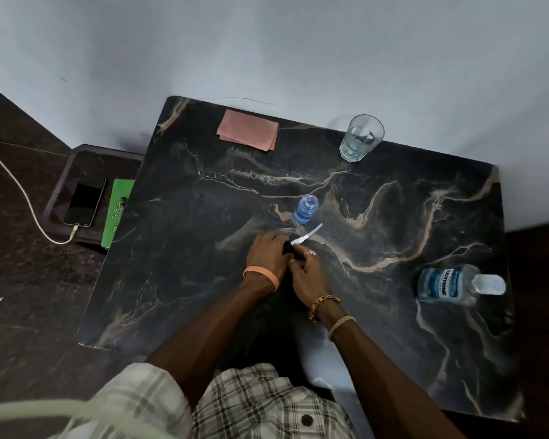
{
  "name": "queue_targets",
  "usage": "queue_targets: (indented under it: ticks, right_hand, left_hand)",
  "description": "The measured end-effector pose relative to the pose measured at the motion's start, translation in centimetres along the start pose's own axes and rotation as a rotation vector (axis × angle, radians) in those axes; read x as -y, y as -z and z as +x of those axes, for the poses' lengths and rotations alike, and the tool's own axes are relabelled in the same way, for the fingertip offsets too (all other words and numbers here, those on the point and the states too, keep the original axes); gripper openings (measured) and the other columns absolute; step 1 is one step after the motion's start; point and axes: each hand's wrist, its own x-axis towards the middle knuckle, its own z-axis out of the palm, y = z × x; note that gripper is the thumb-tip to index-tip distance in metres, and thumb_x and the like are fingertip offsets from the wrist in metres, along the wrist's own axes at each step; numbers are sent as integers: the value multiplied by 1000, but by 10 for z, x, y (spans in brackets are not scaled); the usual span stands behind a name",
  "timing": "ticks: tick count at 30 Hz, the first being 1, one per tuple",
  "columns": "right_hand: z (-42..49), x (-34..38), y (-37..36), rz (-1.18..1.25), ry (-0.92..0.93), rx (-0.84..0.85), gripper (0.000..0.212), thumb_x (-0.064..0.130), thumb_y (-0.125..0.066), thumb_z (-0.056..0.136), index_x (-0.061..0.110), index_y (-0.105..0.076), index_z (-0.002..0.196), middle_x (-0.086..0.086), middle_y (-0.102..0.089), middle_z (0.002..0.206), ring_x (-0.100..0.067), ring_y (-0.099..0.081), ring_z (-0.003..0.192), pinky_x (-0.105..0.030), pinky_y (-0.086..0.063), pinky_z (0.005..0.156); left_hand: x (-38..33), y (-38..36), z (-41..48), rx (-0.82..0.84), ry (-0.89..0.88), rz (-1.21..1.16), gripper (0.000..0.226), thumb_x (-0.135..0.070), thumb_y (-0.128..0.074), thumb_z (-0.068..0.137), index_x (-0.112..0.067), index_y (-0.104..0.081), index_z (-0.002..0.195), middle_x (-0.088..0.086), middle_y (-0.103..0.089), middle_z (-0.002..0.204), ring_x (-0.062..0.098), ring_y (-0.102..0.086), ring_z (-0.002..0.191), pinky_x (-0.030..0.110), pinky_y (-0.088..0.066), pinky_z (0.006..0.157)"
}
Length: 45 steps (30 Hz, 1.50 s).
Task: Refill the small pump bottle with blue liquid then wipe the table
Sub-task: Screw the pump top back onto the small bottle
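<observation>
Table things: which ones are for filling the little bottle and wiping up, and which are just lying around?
For the job: small bottle, open and partly blue; pump top, held by the left hand and right hand; big mouthwash bottle; pink cloth.
Just lying about: glass; phone; green card.
</observation>
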Motion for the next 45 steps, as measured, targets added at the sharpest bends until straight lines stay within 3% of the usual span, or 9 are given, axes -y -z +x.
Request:
queue_targets:
  ticks: [6,11,17,21,27,33,37,40,45]
  right_hand:
    - [-17,10,-2,-107,136,-85,35,5,-57,92,12,-60,126,-6,-64,123,-16,-60,113,-34,-47,101]
    - [-46,29,4,-132,404,-192,33,6,-62,90,12,-64,123,-5,-66,119,-16,-62,111,-31,-49,98]
    - [-58,73,26,-167,557,-289,51,6,-69,83,17,-59,132,-3,-68,118,-6,-61,104,-12,-45,93]
    - [-54,97,36,-156,552,-335,52,10,-68,87,18,-54,136,-5,-68,112,-13,-65,96,-30,-54,86]
    - [-50,104,27,-168,576,-336,60,6,-65,86,14,-46,143,-9,-59,124,-19,-62,102,-39,-53,89]
    - [-47,89,20,-168,553,-363,61,3,-66,85,11,-46,142,-9,-56,133,-16,-57,111,-15,-40,95]
    - [-42,85,22,-140,524,-363,60,2,-65,86,11,-46,142,-9,-55,135,-14,-56,111,-16,-42,95]
    - [-39,84,23,-134,507,-355,61,3,-65,85,12,-46,142,-9,-54,135,-16,-56,114,-23,-45,99]
    - [-34,82,25,-110,458,-326,62,6,-65,86,14,-44,144,-10,-52,137,-24,-58,117,-42,-51,95]
  left_hand:
    - [7,20,-28,-45,38,-254,42,-19,-74,77,-17,-64,117,4,-66,109,19,-62,99,34,-49,91]
    - [-6,72,-52,-237,-36,-428,32,-17,-85,68,-17,-74,98,-4,-73,92,-6,-62,78,8,-48,77]
    - [-44,143,-50,-358,-243,-333,27,-24,-85,69,-18,-75,94,1,-72,89,16,-65,82,33,-53,76]
    - [-59,162,-35,-417,-298,-340,26,-24,-85,70,-17,-75,93,1,-72,89,15,-66,82,38,-55,76]
    - [-54,156,-27,-521,-338,-342,28,-24,-84,71,-17,-75,96,1,-72,95,14,-67,88,36,-56,81]
    - [-51,142,-26,-475,-316,-351,31,-22,-83,71,-13,-75,99,2,-72,98,11,-67,91,23,-54,84]
    - [-53,138,-21,-434,-301,-318,32,-21,-84,71,-12,-75,100,4,-72,99,13,-66,91,26,-55,84]
    - [-54,139,-18,-437,-291,-301,32,-23,-83,71,-12,-74,100,4,-72,99,13,-66,90,20,-52,84]
    - [-59,139,-14,-393,-274,-298,31,-22,-82,73,-11,-73,101,7,-72,98,18,-66,91,36,-56,83]
